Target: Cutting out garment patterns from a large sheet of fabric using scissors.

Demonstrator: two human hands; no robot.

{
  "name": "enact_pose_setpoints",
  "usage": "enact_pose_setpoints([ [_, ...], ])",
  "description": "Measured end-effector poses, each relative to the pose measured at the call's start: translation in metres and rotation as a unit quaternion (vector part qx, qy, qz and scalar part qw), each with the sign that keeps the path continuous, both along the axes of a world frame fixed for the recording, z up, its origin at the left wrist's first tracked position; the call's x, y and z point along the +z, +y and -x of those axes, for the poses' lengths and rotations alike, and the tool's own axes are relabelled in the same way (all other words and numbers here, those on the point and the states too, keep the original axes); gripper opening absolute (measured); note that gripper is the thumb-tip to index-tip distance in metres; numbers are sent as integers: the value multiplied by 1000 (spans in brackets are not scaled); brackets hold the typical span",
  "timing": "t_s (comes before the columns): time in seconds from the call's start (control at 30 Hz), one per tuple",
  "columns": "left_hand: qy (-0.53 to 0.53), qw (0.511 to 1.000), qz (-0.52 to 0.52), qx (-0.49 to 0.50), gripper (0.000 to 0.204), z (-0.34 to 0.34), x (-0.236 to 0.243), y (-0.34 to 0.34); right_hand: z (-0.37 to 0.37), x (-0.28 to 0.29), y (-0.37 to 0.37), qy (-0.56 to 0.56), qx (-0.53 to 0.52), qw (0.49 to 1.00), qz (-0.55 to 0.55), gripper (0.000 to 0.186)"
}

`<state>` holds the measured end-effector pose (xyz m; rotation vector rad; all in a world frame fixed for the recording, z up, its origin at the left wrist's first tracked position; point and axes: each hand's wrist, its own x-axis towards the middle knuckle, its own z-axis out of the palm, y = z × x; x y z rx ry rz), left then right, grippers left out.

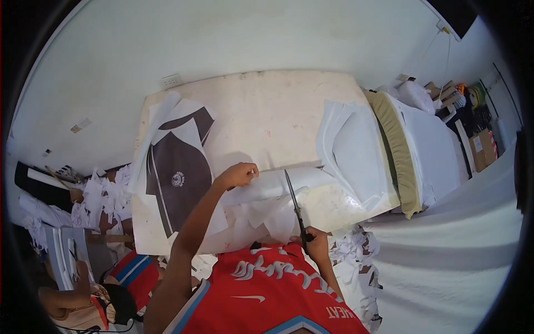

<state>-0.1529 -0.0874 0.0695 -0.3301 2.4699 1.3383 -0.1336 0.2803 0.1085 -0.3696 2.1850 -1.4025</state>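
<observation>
My right hand [316,243] is closed round the black handles of long scissors [295,201] near the table's front edge. Their blades point away from me and slant a little left over a white sheet [267,185], which lies curled across the front of the table [267,122]. Above the left end of that sheet is my left hand [239,175], its fingers curled in; whether they pinch anything is hidden. Left of this hand lies a dark printed sheet [181,172] with a round white emblem. Cut white sheets [356,150] are stacked on the right.
A padded stack [395,150] with a tan cover adjoins the table's right side. White scraps [356,250] lie on the floor at right, with more scraps [103,195] at left. Another person's arm [72,295] shows at lower left; a cardboard box [483,149] stands far right.
</observation>
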Motion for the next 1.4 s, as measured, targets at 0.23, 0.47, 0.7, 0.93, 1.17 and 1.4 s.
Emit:
enact_pose_setpoints([
  [0.23,36,997,-8,-64,25,-27,-28,21,-4,-32,0,104,77,990,-55,39],
  [0.47,377,889,255,57,40,-58,21,104,-24,-52,48,166,62,984,-35,42],
  [0.7,205,862,409,-218,56,-89,-34,225,-7,16,83,199,-135,971,-18,44],
  [0.93,-178,799,-468,-332,36,-48,16,270,13,60,79,216,-165,962,17,41],
  [1.17,180,960,-57,209,20,-93,0,89,0,24,82,167,-99,980,-38,41],
  [1.4,180,964,145,131,37,-113,-46,102,-5,1,29,134,-34,990,-2,41],
])
